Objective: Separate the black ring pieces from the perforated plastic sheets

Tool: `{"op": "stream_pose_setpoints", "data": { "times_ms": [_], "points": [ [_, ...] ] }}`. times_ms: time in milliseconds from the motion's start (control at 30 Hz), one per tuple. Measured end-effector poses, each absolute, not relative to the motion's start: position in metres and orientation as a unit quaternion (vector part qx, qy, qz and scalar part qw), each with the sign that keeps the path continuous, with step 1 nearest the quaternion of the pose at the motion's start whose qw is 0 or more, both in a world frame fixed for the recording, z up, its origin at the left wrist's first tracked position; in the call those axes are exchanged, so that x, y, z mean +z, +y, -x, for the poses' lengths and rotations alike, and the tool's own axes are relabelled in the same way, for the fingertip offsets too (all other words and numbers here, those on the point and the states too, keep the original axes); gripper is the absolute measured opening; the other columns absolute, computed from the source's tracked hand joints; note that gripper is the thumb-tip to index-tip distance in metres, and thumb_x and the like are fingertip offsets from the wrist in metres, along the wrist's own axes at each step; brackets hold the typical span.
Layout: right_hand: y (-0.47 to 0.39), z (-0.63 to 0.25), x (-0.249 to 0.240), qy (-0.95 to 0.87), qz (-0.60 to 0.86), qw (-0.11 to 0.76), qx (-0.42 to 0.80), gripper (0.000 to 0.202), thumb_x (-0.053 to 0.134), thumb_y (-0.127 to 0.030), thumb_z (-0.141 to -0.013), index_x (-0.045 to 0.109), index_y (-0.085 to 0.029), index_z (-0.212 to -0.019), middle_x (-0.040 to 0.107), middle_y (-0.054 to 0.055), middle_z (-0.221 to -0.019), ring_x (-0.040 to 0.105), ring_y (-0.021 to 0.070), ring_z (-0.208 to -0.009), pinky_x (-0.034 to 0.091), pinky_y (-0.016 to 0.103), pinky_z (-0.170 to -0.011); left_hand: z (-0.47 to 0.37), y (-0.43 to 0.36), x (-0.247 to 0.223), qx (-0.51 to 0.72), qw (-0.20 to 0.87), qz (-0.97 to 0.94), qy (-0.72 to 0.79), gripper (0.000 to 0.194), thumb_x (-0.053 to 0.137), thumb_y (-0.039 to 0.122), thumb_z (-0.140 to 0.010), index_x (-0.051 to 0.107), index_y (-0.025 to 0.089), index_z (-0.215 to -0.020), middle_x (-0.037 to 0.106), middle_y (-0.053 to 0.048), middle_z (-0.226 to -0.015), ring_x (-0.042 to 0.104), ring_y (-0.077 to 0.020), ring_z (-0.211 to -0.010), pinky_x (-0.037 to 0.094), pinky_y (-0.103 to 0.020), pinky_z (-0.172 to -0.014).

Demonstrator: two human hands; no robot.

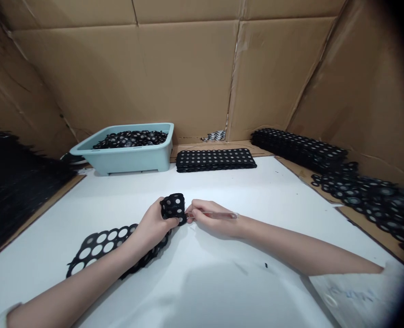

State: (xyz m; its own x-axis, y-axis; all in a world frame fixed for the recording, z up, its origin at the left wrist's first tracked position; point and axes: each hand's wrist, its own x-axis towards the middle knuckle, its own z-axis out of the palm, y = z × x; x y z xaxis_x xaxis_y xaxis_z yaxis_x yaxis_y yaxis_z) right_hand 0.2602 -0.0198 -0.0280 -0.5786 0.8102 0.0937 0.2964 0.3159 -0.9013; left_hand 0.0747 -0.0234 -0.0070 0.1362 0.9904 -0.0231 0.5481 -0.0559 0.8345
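Cardboard walls (188, 68), creased and seamed, fill the upper frame behind a white work surface (229, 187). Left hand (157, 219), centre of frame: fingers curled closed, thumb along the lower edge, gripping a folded black perforated strip (173, 206). Right hand (204, 215), just right of it: thumb and fingers pinched together on a slim clear-handled tool (222, 215), its handle lying back toward the wrist, its front end at the right edge of the strip; whether the tip touches cannot be told. Strip, in detail: matte black, rows of round openings showing pale, the held part bent up into a compact bundle above the surface. Black perforated sheet (108, 241), lower left: larger rings in rows, lying on the white surface, partly hidden beneath the left forearm; whether it joins the held strip cannot be made out. Light blue basin (130, 159), upper left of centre: heaped with small black ring pieces (132, 139). Stack of black perforated strips (216, 159), upper centre, laid flat, right of the basin. Long black pile (297, 148), upper right, against the cardboard; looser black ringed pieces (369, 200) spread below it, at the right edge. Dark bristly mass (20, 182), left edge. Small black scrap (266, 265), lower right of centre, on the surface.
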Motion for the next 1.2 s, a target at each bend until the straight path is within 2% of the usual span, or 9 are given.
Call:
{"op": "stream_pose_setpoints", "data": {
  "times_ms": [200,400,767,1200],
  "points": [
    [-0.016,-0.259,-0.027,-0.683,0.343,0.304,0.569,0.025,0.034,-0.032,-0.087,0.053,-0.016,-0.088,0.062,0.006,-0.087,0.056,0.0146,-0.087,0.041,0.032,-0.079,-0.074,-0.022,-0.003,0.302,0.39,-0.651,0.577,0.027,0.06,0.026,-0.057,0.051,0.016,-0.08,0.054,0.002,-0.066,0.051,-0.0151,-0.061,0.038,-0.024,-0.053],
    [-0.016,-0.258,-0.02,-0.634,0.318,0.316,0.629,0.024,0.039,-0.032,-0.085,0.053,-0.013,-0.081,0.063,0.007,-0.082,0.059,0.0153,-0.085,0.041,0.034,-0.082,-0.072,-0.021,-0.004,0.298,0.405,-0.646,0.574,0.024,0.057,0.025,-0.058,0.051,0.015,-0.078,0.052,0.002,-0.064,0.049,-0.0139,-0.058,0.036,-0.023,-0.05],
    [-0.013,-0.259,-0.025,-0.584,0.288,0.342,0.677,0.019,0.042,-0.026,-0.082,0.05,-0.014,-0.07,0.062,0.007,-0.078,0.062,0.0164,-0.08,0.042,0.034,-0.08,-0.072,-0.021,-0.002,0.303,0.42,-0.644,0.564,0.02,0.059,0.025,-0.057,0.053,0.015,-0.074,0.053,0.002,-0.063,0.047,-0.013,-0.058,0.036,-0.023,-0.051],
    [-0.011,-0.258,-0.034,-0.591,0.283,0.343,0.673,0.019,0.041,-0.026,-0.082,0.052,-0.014,-0.072,0.063,0.008,-0.082,0.06,0.0169,-0.08,0.041,0.035,-0.081,-0.074,-0.023,0.002,0.269,0.397,-0.664,0.574,0.023,0.055,0.02,-0.057,0.051,0.016,-0.08,0.054,0.002,-0.067,0.049,-0.0139,-0.06,0.038,-0.024,-0.053]
  ]
}}
